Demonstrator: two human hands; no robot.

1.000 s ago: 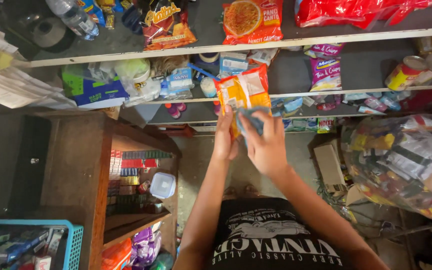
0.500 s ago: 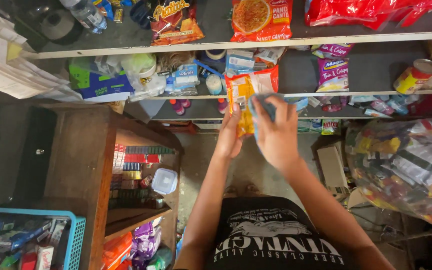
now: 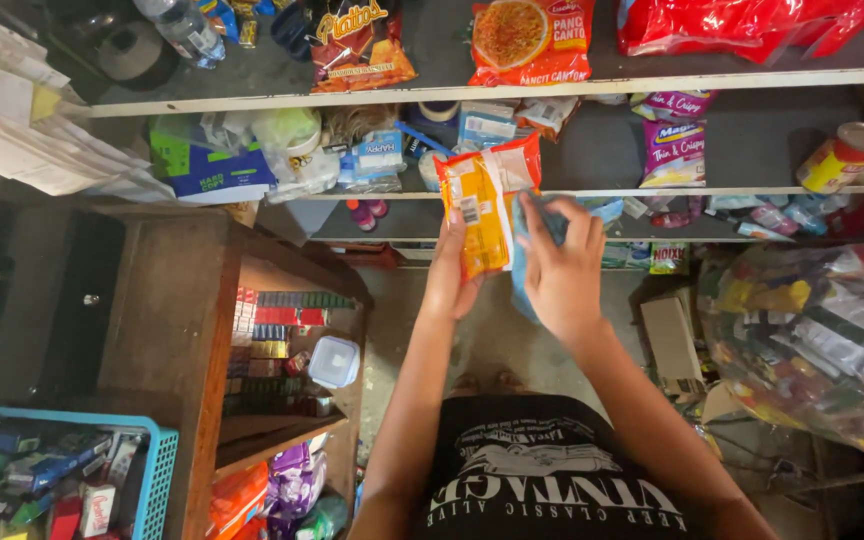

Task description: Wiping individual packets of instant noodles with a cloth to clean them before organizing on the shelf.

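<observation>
My left hand (image 3: 449, 278) holds an orange and yellow noodle packet (image 3: 484, 205) upright in front of the shelves. My right hand (image 3: 560, 266) presses a blue cloth (image 3: 524, 260) against the packet's right side. Both arms reach forward from my black printed shirt (image 3: 552, 480). The cloth is mostly hidden under my right palm.
Grey shelves (image 3: 552, 88) hold snack bags, noodle packs and a can (image 3: 837, 155). A wooden cabinet (image 3: 167, 330) with stacked small boxes and a clear lidded tub (image 3: 334, 361) stands at left. A blue basket (image 3: 157, 470) sits lower left, a big clear bag of goods (image 3: 812, 340) at right.
Both hands have stayed together on the packet and cloth. The right hand has shifted slightly over the packet's side, and the view has moved a little.
</observation>
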